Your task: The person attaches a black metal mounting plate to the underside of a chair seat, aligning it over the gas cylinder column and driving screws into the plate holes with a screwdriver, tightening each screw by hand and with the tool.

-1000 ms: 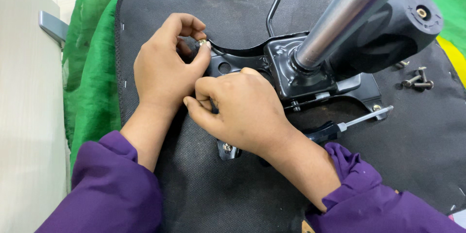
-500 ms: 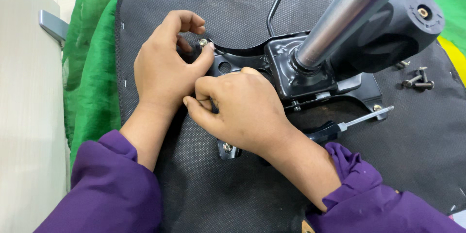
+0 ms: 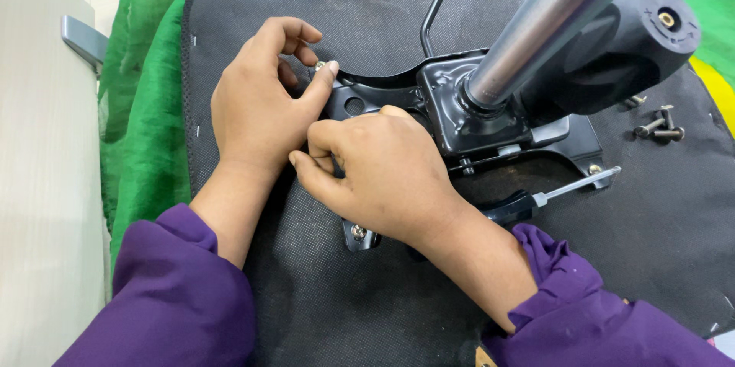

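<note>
On the black seat underside (image 3: 321,30), left hand (image 3: 256,103) pinches bolt (image 3: 321,67)

glossy black metal plate (image 3: 387,99), smooth steel column (image 3: 551,19), matt black fabric (image 3: 321,306).

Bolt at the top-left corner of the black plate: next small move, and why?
Probably keep turning the bolt by fingertip until it seats. The left hand pinches its head, which looks proud of the black plate; the right hand presses on the plate. The screwdriver lies unused.
</note>
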